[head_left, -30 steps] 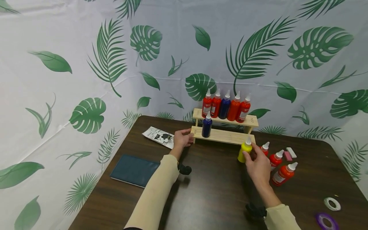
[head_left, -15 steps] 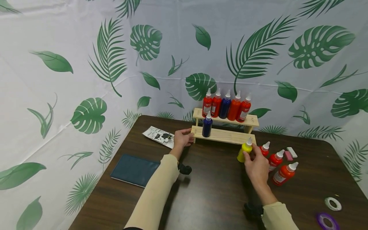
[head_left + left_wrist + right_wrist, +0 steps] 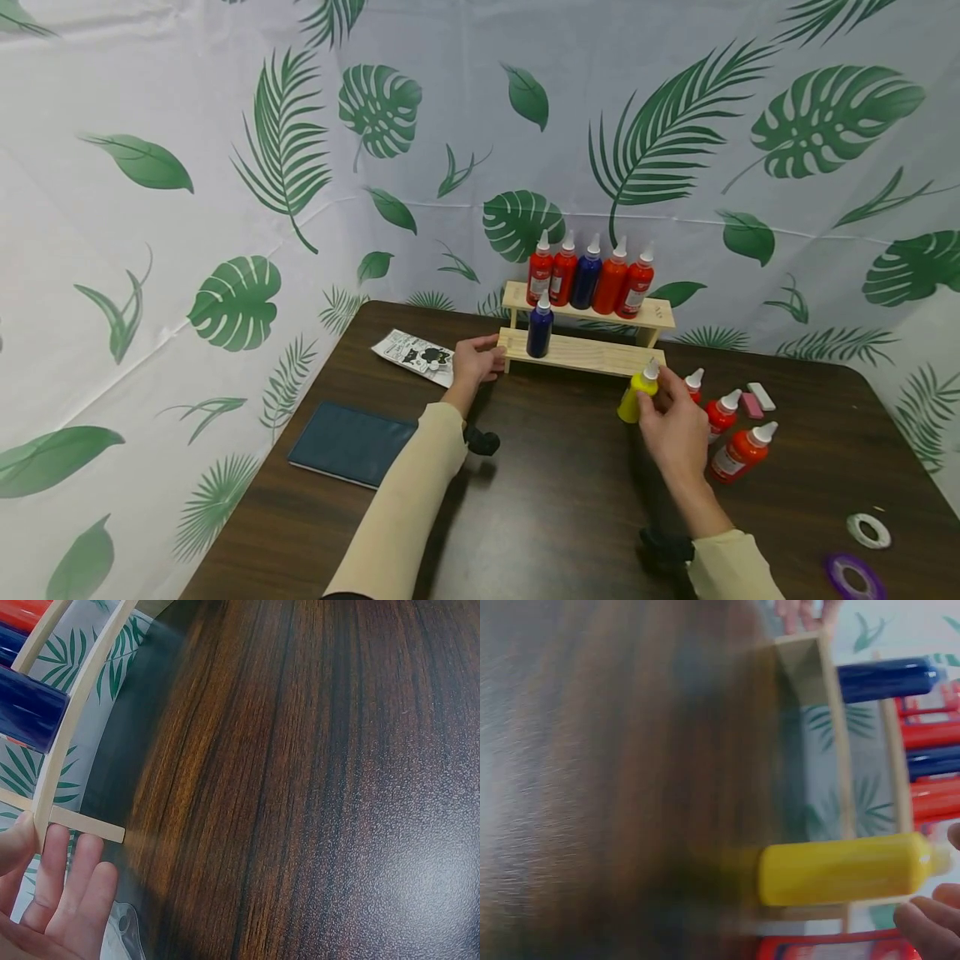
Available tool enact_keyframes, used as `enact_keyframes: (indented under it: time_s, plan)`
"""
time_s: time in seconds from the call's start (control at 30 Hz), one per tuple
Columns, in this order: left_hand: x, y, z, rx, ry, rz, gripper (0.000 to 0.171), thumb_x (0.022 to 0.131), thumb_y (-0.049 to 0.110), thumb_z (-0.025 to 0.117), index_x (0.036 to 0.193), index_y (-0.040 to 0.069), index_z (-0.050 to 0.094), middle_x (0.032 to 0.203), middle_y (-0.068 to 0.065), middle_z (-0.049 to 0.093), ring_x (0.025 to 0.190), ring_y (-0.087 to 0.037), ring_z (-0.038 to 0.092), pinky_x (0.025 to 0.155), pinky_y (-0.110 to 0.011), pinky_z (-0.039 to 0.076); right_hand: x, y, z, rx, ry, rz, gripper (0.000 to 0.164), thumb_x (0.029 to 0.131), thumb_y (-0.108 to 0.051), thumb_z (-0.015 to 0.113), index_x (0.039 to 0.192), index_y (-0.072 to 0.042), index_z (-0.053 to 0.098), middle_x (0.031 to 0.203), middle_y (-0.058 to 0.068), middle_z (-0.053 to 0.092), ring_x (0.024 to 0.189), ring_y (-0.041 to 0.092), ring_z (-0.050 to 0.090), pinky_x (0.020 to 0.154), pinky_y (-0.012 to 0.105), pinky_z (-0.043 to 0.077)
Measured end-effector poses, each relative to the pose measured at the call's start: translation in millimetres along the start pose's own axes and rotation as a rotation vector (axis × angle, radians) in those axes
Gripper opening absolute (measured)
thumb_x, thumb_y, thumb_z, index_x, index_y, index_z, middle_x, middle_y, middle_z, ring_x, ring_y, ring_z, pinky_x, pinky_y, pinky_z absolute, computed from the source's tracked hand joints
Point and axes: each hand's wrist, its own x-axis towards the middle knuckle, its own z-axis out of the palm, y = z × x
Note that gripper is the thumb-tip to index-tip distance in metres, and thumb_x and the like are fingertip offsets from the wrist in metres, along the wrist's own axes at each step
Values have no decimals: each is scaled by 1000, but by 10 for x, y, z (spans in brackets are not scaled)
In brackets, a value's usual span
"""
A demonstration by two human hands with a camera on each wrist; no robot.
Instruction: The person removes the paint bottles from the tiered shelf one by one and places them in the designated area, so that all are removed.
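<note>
My left hand (image 3: pixel 477 363) pinches the left end of the lower board of a two-tier wooden rack (image 3: pixel 592 353). In the left wrist view, the thumb lies above the board (image 3: pixel 69 735) and the fingers (image 3: pixel 86 862) beneath it. At the rack's right end, my right hand (image 3: pixel 675 429) holds a yellow squeeze bottle (image 3: pixel 637 398) near its white nozzle cap. This bottle is in front of the lower board; in the right wrist view fingertips (image 3: pixel 928 922) flank its cap. One blue bottle (image 3: pixel 540 332) stands on the lower board's left part.
Red bottles (image 3: pixel 612 286) and a blue bottle (image 3: pixel 587 282) line the upper board. More red bottles (image 3: pixel 738 454) stand right of my right hand, near erasers (image 3: pixel 760 397). Tape rolls (image 3: pixel 868 531) lie front right. A dark notebook (image 3: pixel 348 442) and a printed card (image 3: pixel 414 357) lie left.
The yellow bottle has shifted very slightly left in my right hand. My left hand stays on the rack's end, and the other bottles keep their places.
</note>
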Motion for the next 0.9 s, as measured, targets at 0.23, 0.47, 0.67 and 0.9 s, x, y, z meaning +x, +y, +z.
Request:
enact_keyframes:
  time_s: [0.23,0.47,0.67,0.9]
  plan:
    - [0,-2,-5,-5,-3,10,28,86,16,73,114,16,73,77,-11,73,73,-26,72,53,-32,55,18,-279,-149,40,213,-168,44,88,-20,68,131,-15,59,124,6,65,103,25,67,74,29,54]
    - [3,-8,-28,3,2,4,29,86,16,73,115,16,72,77,-11,73,71,-24,72,54,-33,56,67,-722,39,229,43,-340,43,88,-22,70,130,-16,60,126,4,63,107,24,65,75,33,55]
    - [16,0,-21,10,10,7,28,86,16,73,114,17,73,77,-10,73,67,-21,72,57,-35,57,290,-895,415,234,-241,-283,52,90,-25,68,137,-11,51,135,10,56,115,30,60,83,44,54]
    - [29,-1,-13,4,-3,-3,26,86,17,73,112,18,74,76,-10,73,64,-19,71,55,-34,56,566,-970,701,216,-468,-153,73,90,-37,66,151,-18,30,147,13,43,127,35,48,100,51,42]
